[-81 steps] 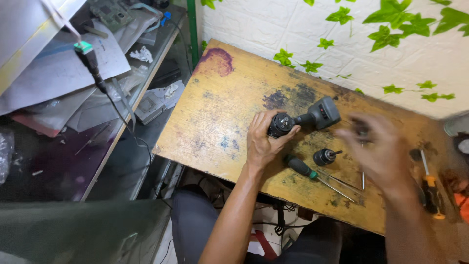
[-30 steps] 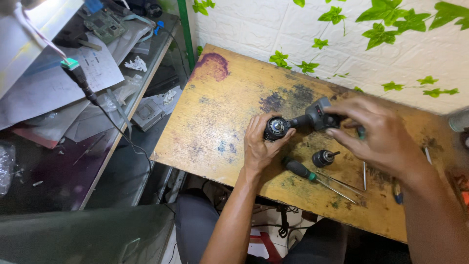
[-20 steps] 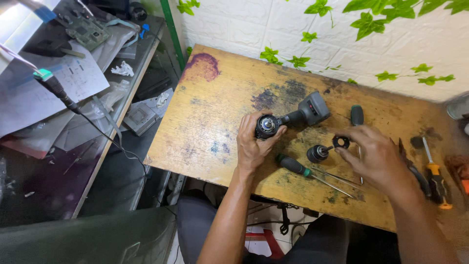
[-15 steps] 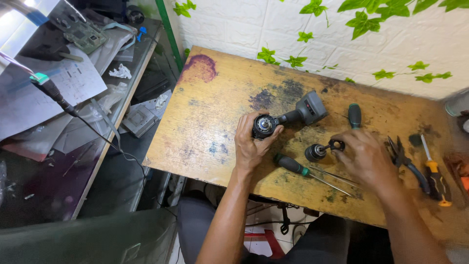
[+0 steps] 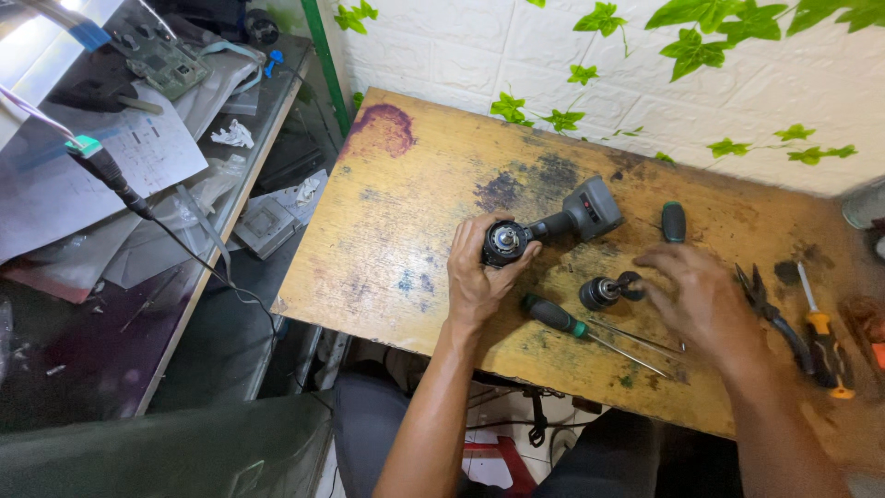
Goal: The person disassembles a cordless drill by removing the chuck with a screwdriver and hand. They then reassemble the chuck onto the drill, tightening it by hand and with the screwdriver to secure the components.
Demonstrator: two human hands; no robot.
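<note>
Drill body (image 5: 553,224) gripped by left hand (image 5: 479,277), right hand (image 5: 701,300) open (blurred), stained wooden table (image 5: 406,212), leaf-patterned wall (image 5: 645,65).

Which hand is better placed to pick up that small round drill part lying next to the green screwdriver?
The right hand: its fingers already reach the small round part. The left hand is occupied, gripping the drill body.

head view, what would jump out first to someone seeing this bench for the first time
The eye lands mid-table on the dark grey drill body, its open front end gripped by the left hand. Just right of it, the right hand reaches to a small black chuck part, with a green-handled screwdriver lying below. Behind the stained yellow wooden table stands a white brick wall with green leaf vines.
</note>
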